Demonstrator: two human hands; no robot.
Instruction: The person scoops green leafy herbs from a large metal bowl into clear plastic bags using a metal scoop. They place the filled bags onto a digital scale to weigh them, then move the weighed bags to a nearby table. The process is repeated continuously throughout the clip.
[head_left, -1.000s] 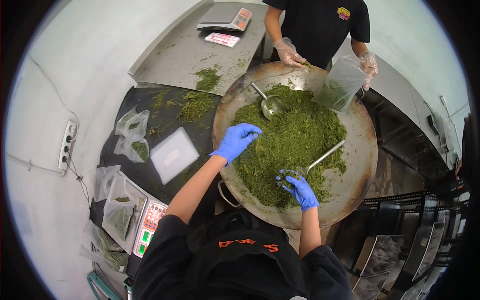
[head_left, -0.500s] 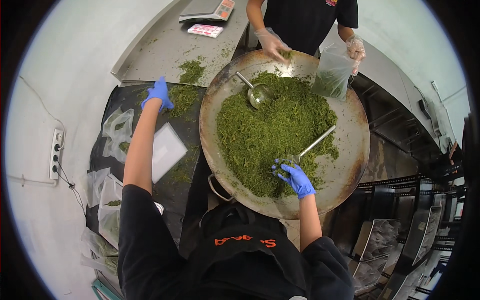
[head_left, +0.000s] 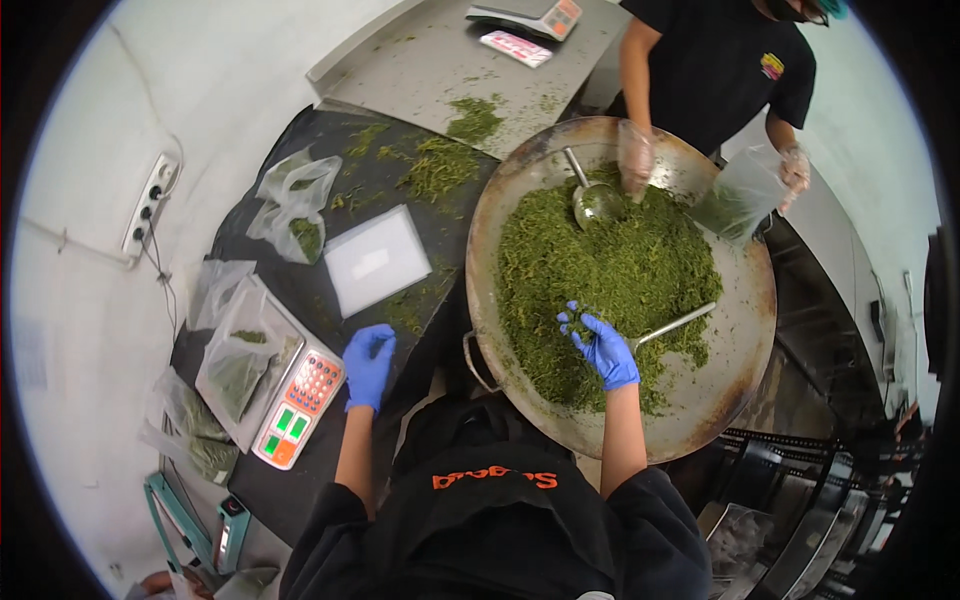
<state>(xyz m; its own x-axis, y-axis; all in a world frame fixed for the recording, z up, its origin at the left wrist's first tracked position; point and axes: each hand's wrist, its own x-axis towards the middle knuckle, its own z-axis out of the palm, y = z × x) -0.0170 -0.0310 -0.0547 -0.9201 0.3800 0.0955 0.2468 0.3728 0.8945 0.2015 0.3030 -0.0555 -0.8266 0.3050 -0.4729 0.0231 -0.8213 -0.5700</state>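
Note:
My left hand, in a blue glove, is over the dark tabletop beside a digital scale. Its fingers curl loosely, with a gap at the thumb and nothing visible in them. A clear plastic bag holding some green lies on the scale's plate. My right hand, also blue-gloved, is over a heap of shredded green leaves in a wide metal pan. Green shreds show between its curled fingers. A ladle lies just beyond that hand, its bowl partly hidden.
Across the pan a co-worker's gloved hand reaches in near a second ladle; the other holds a clear bag. White sheets, filled bags and a teal sealer are on the left. Another scale stands far back.
My left hand has drawn back from the far scattered leaves toward me, beside the scale. The view has turned left. The co-worker's hand has gone down into the heap. My right hand stays over the pan.

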